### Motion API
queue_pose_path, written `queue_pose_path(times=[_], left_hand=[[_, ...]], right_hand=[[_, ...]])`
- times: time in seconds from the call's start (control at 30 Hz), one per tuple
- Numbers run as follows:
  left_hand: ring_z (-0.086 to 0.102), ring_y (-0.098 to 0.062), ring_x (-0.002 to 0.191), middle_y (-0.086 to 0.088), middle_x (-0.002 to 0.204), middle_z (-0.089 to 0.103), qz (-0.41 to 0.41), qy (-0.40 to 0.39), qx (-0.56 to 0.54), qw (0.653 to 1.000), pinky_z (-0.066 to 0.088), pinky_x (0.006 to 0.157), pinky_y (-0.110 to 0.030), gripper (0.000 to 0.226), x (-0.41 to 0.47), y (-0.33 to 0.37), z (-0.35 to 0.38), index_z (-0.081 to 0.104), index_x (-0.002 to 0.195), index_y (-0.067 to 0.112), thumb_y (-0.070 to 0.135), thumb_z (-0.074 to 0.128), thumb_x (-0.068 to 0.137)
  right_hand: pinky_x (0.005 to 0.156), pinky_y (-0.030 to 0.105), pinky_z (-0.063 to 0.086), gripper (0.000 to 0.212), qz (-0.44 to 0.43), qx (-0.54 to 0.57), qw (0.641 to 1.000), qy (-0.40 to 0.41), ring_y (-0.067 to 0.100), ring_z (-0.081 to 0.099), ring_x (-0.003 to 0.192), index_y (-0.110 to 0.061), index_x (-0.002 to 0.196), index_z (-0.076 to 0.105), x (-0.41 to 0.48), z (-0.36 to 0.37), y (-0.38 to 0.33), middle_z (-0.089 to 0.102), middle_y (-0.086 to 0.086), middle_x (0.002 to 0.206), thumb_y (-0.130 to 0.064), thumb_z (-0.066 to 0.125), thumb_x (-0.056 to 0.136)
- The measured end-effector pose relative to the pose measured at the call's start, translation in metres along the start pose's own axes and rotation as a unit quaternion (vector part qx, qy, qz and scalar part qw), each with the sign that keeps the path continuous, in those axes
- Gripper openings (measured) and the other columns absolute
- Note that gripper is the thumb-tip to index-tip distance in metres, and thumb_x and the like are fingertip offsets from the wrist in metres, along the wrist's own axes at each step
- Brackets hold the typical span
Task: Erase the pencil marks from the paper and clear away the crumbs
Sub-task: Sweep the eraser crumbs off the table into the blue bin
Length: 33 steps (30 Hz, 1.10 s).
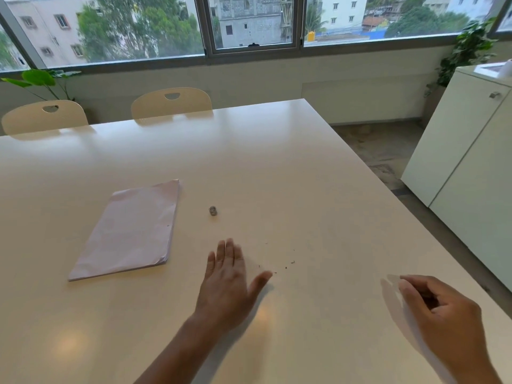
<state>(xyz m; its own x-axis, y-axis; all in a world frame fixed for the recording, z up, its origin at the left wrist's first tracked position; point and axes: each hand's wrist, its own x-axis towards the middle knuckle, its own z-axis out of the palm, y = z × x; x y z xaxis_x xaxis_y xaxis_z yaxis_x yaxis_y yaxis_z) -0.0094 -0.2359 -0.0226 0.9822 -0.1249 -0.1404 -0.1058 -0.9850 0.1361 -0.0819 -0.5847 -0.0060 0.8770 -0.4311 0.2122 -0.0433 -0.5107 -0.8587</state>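
Right grip (443, 314), lower right of the frame: fingers curled, pinching the edge of a thin white sheet of paper (399, 314), which shows blurred at the bench's edge. Left grip (227, 284), bottom centre, is wide and flat, fingers straight and together, thumb spread out, palm down on the glossy white bench (277, 162). Just off the thumb tip lie scattered dark eraser crumbs (288, 266). Further up, a small grey ribbed eraser (213, 210) sits alone. Left of it lies a pale pink stack of paper (130, 231).
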Motion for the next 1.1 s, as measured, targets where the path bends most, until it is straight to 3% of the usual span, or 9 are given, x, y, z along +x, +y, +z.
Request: queue_pose_path(times=[0.1, 0.27, 0.47, 0.53, 0.63, 0.73, 0.8, 0.93, 1.1], left_hand=[[-0.028, -0.026, 0.158, -0.014, 0.173, -0.021, 0.008, -0.011, 0.016, 1.0, -0.012, 0.13, -0.047, 0.115, -0.003, 0.025, 0.006, -0.013, 0.164, 0.004, 0.09, -0.004, 0.088], [-0.026, -0.029, 0.159, -0.018, 0.173, -0.018, 0.115, -0.014, -0.029, 0.993, -0.014, 0.129, -0.049, 0.112, 0.005, 0.103, 0.013, -0.012, 0.163, 0.001, 0.086, 0.013, 0.095], [-0.028, -0.018, 0.158, -0.007, 0.173, -0.024, 0.225, -0.029, -0.165, 0.96, -0.012, 0.131, -0.039, 0.101, 0.019, 0.146, -0.003, -0.014, 0.166, 0.01, 0.078, 0.023, 0.099], [-0.024, -0.017, 0.159, -0.006, 0.174, -0.02, 0.217, 0.002, -0.179, 0.96, -0.011, 0.131, -0.037, 0.103, 0.024, 0.132, -0.012, -0.009, 0.167, 0.011, 0.079, 0.018, 0.094], [-0.017, -0.023, 0.161, -0.012, 0.176, -0.011, 0.127, 0.037, -0.127, 0.983, -0.008, 0.131, -0.041, 0.112, 0.036, 0.089, -0.02, -0.004, 0.166, 0.006, 0.083, 0.006, 0.085], [-0.017, -0.026, 0.162, -0.016, 0.176, -0.008, 0.026, 0.023, -0.058, 0.998, -0.011, 0.13, -0.047, 0.114, 0.042, 0.043, -0.016, -0.003, 0.166, 0.002, 0.084, 0.003, 0.086], [-0.017, -0.027, 0.162, -0.017, 0.176, -0.008, 0.002, 0.005, -0.026, 1.0, -0.012, 0.13, -0.049, 0.114, 0.041, 0.031, -0.009, -0.003, 0.166, 0.002, 0.084, 0.002, 0.088], [-0.018, -0.022, 0.161, -0.014, 0.176, -0.011, 0.044, 0.003, -0.015, 0.999, -0.01, 0.131, -0.045, 0.112, 0.036, 0.059, 0.001, -0.003, 0.166, 0.004, 0.085, 0.002, 0.089], [-0.006, -0.023, 0.164, -0.015, 0.176, 0.0, 0.112, 0.014, -0.021, 0.993, -0.008, 0.131, -0.04, 0.126, 0.031, 0.136, 0.011, 0.006, 0.167, 0.003, 0.088, -0.017, 0.077]], right_hand=[[0.065, 0.017, 0.055, 0.013, 0.001, 0.0, 1.0, -0.003, 0.007, 0.071, 0.082, -0.027, 0.087, 0.079, 0.0, -0.001, 0.0, 0.076, -0.02, 0.082, -0.015, 0.076, 0.092], [0.062, 0.007, 0.05, 0.013, 0.014, 0.01, 1.0, -0.006, 0.005, 0.07, 0.083, -0.029, 0.085, 0.078, -0.002, -0.002, -0.005, 0.075, -0.022, 0.08, -0.019, 0.075, 0.093], [0.064, 0.007, 0.052, 0.013, 0.011, -0.003, 1.0, -0.011, 0.001, 0.069, 0.083, -0.036, 0.087, 0.074, -0.004, -0.006, -0.011, 0.073, -0.027, 0.084, -0.025, 0.073, 0.094], [0.063, 0.008, 0.053, 0.012, 0.009, -0.003, 1.0, -0.008, 0.001, 0.069, 0.081, -0.036, 0.088, 0.074, -0.003, -0.006, -0.011, 0.073, -0.026, 0.083, -0.025, 0.072, 0.094], [0.062, 0.014, 0.054, 0.011, 0.01, 0.001, 1.0, -0.01, 0.005, 0.07, 0.079, -0.034, 0.089, 0.076, -0.003, -0.007, -0.007, 0.075, -0.021, 0.082, -0.025, 0.073, 0.095], [0.062, 0.02, 0.055, 0.01, 0.013, 0.013, 1.0, -0.015, 0.009, 0.071, 0.077, -0.031, 0.089, 0.078, 0.0, -0.007, -0.002, 0.076, -0.017, 0.078, -0.024, 0.073, 0.095], [0.061, 0.018, 0.054, 0.011, 0.015, 0.022, 0.999, -0.021, 0.009, 0.071, 0.075, -0.03, 0.089, 0.079, 0.002, -0.007, 0.002, 0.076, -0.015, 0.077, -0.023, 0.073, 0.095], [0.06, 0.017, 0.052, 0.013, 0.043, 0.075, 0.996, -0.032, 0.01, 0.07, 0.071, -0.024, 0.087, 0.08, 0.008, -0.011, 0.012, 0.077, -0.007, 0.075, -0.02, 0.073, 0.097], [0.064, 0.021, 0.058, 0.015, 0.07, 0.177, 0.98, -0.055, 0.019, 0.069, 0.069, -0.014, 0.088, 0.081, 0.026, -0.025, 0.021, 0.077, 0.007, 0.078, -0.013, 0.07, 0.098]])
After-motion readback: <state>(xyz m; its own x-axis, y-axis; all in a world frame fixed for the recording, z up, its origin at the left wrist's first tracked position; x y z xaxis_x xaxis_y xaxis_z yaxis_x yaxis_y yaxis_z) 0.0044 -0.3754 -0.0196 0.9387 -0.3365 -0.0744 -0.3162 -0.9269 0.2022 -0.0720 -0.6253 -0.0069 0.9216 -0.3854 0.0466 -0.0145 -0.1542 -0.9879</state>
